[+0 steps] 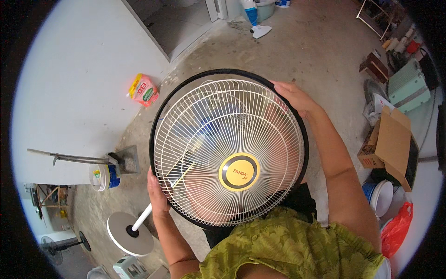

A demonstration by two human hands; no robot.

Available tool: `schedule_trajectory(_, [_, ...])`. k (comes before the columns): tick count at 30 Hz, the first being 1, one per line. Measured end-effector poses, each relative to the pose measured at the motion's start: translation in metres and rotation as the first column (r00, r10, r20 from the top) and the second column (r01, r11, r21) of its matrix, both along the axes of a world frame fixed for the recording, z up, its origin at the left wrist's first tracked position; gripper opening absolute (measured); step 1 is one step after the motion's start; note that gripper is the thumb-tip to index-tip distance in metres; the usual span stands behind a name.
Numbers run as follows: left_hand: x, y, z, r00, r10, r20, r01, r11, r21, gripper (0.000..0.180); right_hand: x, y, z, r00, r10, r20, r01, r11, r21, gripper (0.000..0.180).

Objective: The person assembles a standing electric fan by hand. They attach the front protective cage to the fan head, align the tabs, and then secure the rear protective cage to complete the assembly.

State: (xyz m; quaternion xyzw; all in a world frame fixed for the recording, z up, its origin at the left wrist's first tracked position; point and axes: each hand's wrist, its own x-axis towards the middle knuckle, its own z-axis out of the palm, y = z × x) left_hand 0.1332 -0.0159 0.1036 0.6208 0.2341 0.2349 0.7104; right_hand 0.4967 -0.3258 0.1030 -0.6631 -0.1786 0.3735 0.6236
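In front of me is a round fan grille (237, 139) of thin white wires with a black rim. A yellow disc with a dark ring (239, 172) sits at its hub. My left hand (159, 194) is closed on the rim at the lower left, its fingers partly hidden. Up at the upper right, my right hand (296, 98) grips the same rim. Through the wires, blurred blue and dark things show; I cannot make them out. Close to my left forearm is a white round stand base (120, 239) with a white pole.
A pink and yellow bag (143, 89) leans at the left wall. Below it stand a white-and-blue bucket (105, 178) and a grey dustpan-like thing (125, 159). On the right are an opened cardboard box (392, 142), a paint bucket (380, 197) and a red plastic bag (397, 232).
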Motion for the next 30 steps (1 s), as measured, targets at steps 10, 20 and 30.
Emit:
schedule_trajectory(10, [-0.004,0.04,0.019,0.963,-0.227,-0.144,0.2,0.963,-0.18,0.056,0.0,-0.014,0.006,0.994,0.091,-0.058,-0.086,0.992,0.091,0.046])
schedule_trajectory(20, [0.111,0.051,0.096,0.922,-0.319,-0.221,0.36,0.916,0.177,0.047,-0.012,-0.017,0.016,0.999,0.018,0.051,-0.021,0.998,0.064,0.044])
schedule_trajectory(30, [0.132,0.032,0.11,0.894,-0.247,-0.374,0.423,0.74,0.523,0.031,-0.019,-0.018,0.023,0.795,-0.038,0.605,0.178,0.969,-0.173,0.035])
